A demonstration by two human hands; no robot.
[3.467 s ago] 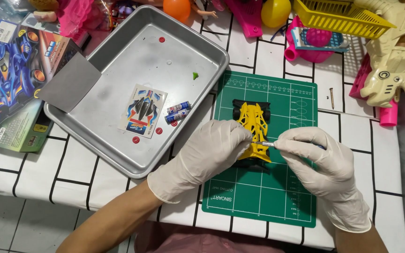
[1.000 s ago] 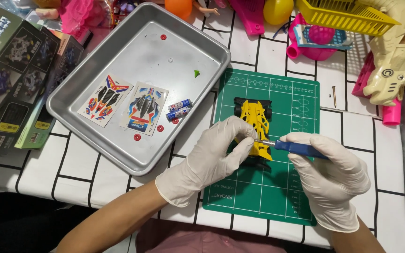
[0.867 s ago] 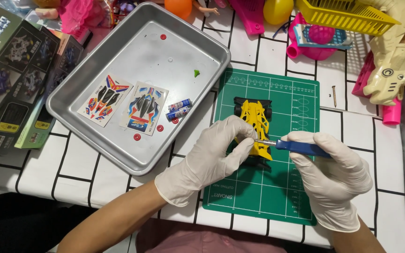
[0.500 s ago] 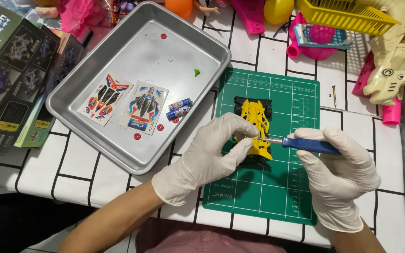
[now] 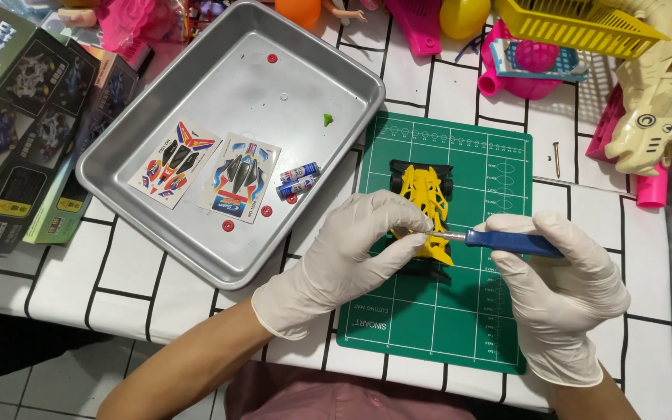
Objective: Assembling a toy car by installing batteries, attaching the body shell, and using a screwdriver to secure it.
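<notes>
A yellow toy race car (image 5: 425, 196) with black wheels sits on a green cutting mat (image 5: 460, 311). My gloved left hand (image 5: 351, 249) presses on the car's near end and holds it in place. A blue-handled screwdriver (image 5: 507, 241) lies nearly level in my gloved right hand (image 5: 561, 292), its metal tip touching the car's near side by my left fingers.
A metal tray (image 5: 157, 225) to the left holds two sticker sheets (image 5: 204, 171), two small batteries (image 5: 299, 179) and tiny red parts. Dark boxes (image 5: 17, 117) lie at far left. A loose screw (image 5: 557, 158), a yellow basket (image 5: 577, 23), a cream toy (image 5: 655, 101) and pink toys crowd the back.
A second sticker sheet now lies in the tray and the boxes at left were rearranged. My right hand has shifted back along the screwdriver, showing more of its blue handle.
</notes>
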